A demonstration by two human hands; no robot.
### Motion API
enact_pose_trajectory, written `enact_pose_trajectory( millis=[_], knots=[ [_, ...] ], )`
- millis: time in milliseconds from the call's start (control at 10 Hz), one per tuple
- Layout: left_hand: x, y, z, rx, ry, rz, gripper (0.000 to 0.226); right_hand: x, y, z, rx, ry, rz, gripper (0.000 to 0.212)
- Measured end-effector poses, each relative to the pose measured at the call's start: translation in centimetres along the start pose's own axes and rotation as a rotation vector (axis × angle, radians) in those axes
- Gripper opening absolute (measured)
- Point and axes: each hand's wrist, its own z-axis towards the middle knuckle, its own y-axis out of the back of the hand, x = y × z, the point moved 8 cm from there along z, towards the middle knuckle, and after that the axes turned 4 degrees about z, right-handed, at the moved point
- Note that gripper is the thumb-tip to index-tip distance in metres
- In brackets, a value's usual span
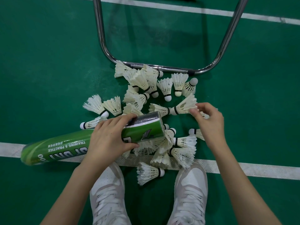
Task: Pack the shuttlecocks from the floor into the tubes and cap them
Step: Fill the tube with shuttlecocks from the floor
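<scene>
The left hand wraps round the green shuttlecock tube, which lies tilted across the lower left of the frame with its open end toward the centre, while the right hand, fingers loosely curled, pinches the feather skirt of one shuttlecock right of centre. The rest of the shuttlecocks lie scattered on the green floor from the chair frame down to the white shoes. They look very light, with brittle, easily crushed feathers, so I judge a gentle hold near the cork base safer; the thin tube looks stiff but smooth
</scene>
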Motion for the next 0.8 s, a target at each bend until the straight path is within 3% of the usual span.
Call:
enact_pose_trajectory(
  millis=[500,800],
  knots=[
    [-0.3,0.1,0.0,-0.02,-0.014,0.01,0.083,1.6,-2.1,-6.5,0.157,-0.145,0.397,0.01],
    [-0.3,0.1,-0.1,-0.011,-0.011,0.022,0.083,1.8,-5.5,-8.1,0.264,-0.162,0.431,0.01]
  ],
)
